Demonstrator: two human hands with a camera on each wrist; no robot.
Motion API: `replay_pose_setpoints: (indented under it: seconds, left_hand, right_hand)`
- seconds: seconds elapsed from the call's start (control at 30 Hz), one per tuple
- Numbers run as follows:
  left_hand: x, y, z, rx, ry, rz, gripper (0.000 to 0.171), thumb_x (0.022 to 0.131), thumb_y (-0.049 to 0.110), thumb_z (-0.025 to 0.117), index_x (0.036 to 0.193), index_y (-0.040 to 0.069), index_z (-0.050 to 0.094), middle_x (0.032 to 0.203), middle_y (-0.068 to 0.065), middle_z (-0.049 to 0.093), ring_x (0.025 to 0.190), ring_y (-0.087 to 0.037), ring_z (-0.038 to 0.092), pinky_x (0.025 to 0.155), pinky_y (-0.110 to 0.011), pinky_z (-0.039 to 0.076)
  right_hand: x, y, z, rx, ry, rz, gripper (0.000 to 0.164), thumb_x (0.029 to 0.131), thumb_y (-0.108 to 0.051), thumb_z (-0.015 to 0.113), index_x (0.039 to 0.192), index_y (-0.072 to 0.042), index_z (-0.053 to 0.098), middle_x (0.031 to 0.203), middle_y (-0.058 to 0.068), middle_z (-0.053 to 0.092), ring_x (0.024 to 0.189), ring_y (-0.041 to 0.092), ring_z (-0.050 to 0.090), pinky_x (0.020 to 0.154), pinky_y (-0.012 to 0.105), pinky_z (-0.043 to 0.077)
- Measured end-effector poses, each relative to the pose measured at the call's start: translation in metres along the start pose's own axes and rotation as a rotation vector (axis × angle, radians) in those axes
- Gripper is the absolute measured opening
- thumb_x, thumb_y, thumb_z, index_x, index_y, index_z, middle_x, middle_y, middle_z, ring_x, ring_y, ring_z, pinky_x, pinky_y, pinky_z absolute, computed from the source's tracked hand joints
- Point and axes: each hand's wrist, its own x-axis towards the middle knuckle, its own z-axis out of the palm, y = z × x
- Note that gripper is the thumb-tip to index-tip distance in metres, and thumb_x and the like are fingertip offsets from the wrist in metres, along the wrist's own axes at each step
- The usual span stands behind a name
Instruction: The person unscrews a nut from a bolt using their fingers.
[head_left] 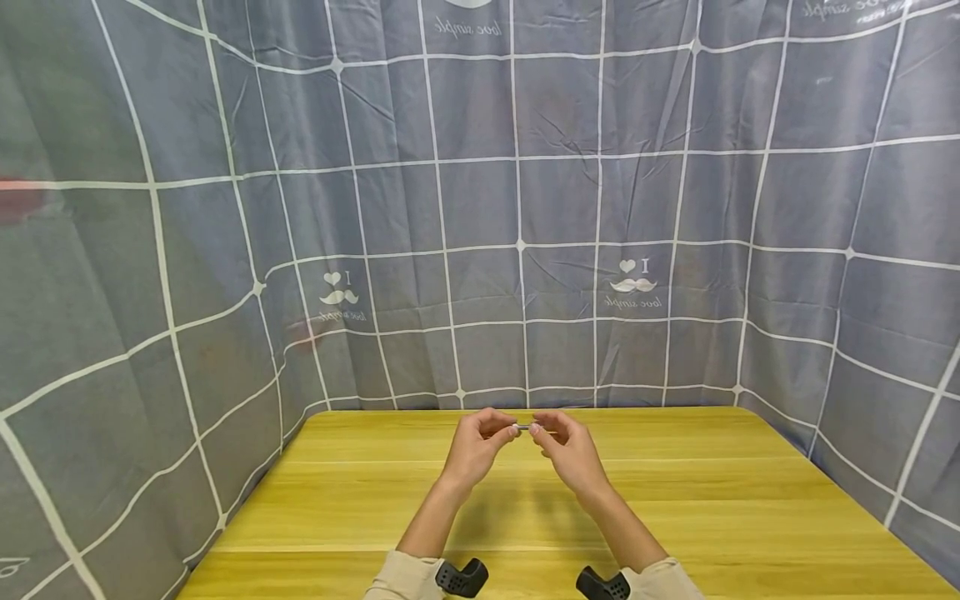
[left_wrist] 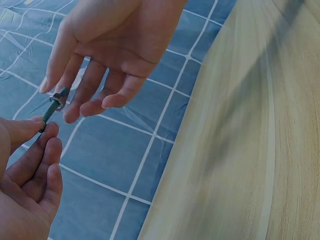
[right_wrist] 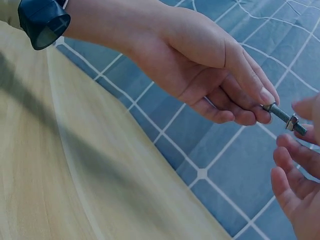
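A small metal bolt (left_wrist: 48, 113) with a hex nut (left_wrist: 57, 101) threaded partway along it is held up above the table, between the two hands. My left hand (head_left: 472, 450) pinches one end of the bolt between thumb and forefinger. Around the other end, near the nut, are the fingers of my right hand (head_left: 576, 457); its thumb stands a little off the bolt in both wrist views. From the right wrist view the bolt (right_wrist: 281, 114) slants down toward the right fingers, its threaded tip sticking out past the nut.
A yellow wood-grain table (head_left: 360, 483) lies under the hands. Grey curtains (head_left: 555, 200) with white grid lines hang behind and at both sides. Black wrist devices (head_left: 462, 577) sit at the cuffs of both beige sleeves.
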Motion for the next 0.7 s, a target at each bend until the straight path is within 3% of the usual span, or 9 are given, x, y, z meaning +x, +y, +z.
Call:
replay_pose_setpoints:
  seconds: [0.13,0.27,0.43,0.6,0.7]
  left_hand:
    - [-0.0004,0.0001,-0.0003,0.003,0.0,-0.009,0.012,0.098,0.006,0.071,0.106,-0.003,0.074,0.1,-0.014,0.076,0.097,-0.026,0.072,0.087,-0.038,0.056]
    - [-0.0008,-0.0005,-0.0007,0.001,-0.003,0.0,0.012,0.099,0.005,0.07,0.106,-0.004,0.073,0.1,-0.015,0.076,0.097,-0.026,0.072,0.088,-0.039,0.056]
    - [-0.0012,-0.0002,-0.0004,0.015,0.001,-0.013,0.012,0.099,0.006,0.07,0.106,-0.002,0.074,0.1,-0.012,0.076,0.096,-0.024,0.071,0.088,-0.04,0.056]
    - [-0.001,0.0008,-0.0002,0.022,0.007,-0.024,0.014,0.099,0.007,0.071,0.108,-0.004,0.073,0.1,-0.011,0.076,0.096,-0.024,0.071,0.088,-0.041,0.055]
    - [-0.001,0.0005,-0.0004,0.021,0.006,-0.024,0.015,0.099,0.007,0.071,0.108,-0.005,0.073,0.101,-0.012,0.076,0.097,-0.024,0.071,0.089,-0.042,0.055]
  right_hand:
    - [0.0,0.0001,0.0,0.001,0.005,0.007,0.02,0.102,-0.013,0.068,0.115,0.002,0.072,0.104,0.009,0.07,0.093,0.022,0.065,0.084,0.036,0.057]
    - [-0.0007,-0.0006,-0.0001,0.014,-0.004,0.0,0.018,0.101,-0.006,0.068,0.116,0.002,0.071,0.109,0.01,0.069,0.097,0.024,0.066,0.085,0.032,0.055]
    - [-0.0012,-0.0002,0.0002,0.024,0.001,-0.006,0.025,0.1,-0.01,0.07,0.121,0.004,0.069,0.113,0.013,0.069,0.099,0.027,0.068,0.086,0.036,0.057]
    - [-0.0009,0.0003,0.0002,0.007,0.015,0.004,0.02,0.102,-0.013,0.068,0.115,0.003,0.072,0.102,0.009,0.071,0.094,0.023,0.066,0.085,0.037,0.056]
    - [-0.0022,-0.0012,-0.0004,0.011,0.012,-0.01,0.018,0.101,-0.008,0.069,0.114,0.003,0.072,0.108,0.009,0.07,0.099,0.025,0.067,0.088,0.037,0.055]
